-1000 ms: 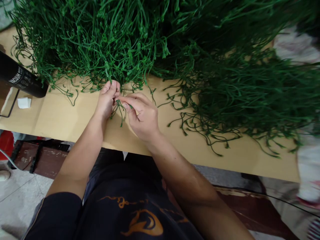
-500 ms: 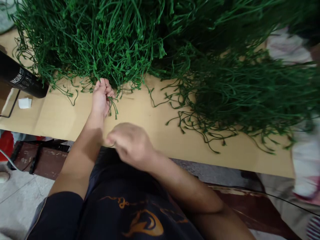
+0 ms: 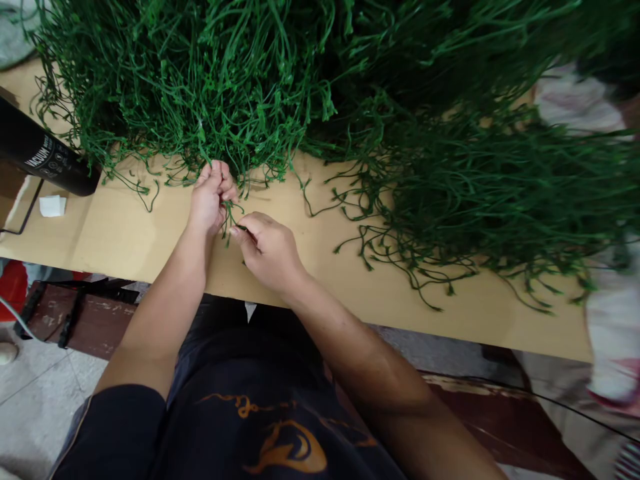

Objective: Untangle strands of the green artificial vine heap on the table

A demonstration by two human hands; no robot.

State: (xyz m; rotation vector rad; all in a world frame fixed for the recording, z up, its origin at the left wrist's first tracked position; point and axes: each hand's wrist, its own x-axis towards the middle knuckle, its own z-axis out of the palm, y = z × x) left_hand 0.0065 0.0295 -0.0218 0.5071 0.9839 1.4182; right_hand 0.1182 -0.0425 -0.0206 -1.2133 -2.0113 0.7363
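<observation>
At the front edge of a big heap of thin green plastic-looking stems [image 3: 240,87], my left hand [image 3: 213,197] is closed around a few green stems [image 3: 229,212], whose ends stick out below the fingers. Just to the right and nearer me, my right hand [image 3: 270,250] pinches the end of one of these stems between thumb and forefinger. The two hands are close together but apart, over the tan board [image 3: 320,267]. How many stems lie inside my left fist is hidden.
A second pile of green stems [image 3: 500,187] spreads over the right side. A black bottle [image 3: 50,150] leans at the left, near a small white paper piece [image 3: 53,206]. Pale cloth [image 3: 613,340] lies past the board's right end. Brown wood [image 3: 85,320] shows below.
My right hand has moved up and away from my body to the stems at my left hand, and now pinches one. My left hand has kept its hold, shifting slightly right. A white scrap now shows near my lap.
</observation>
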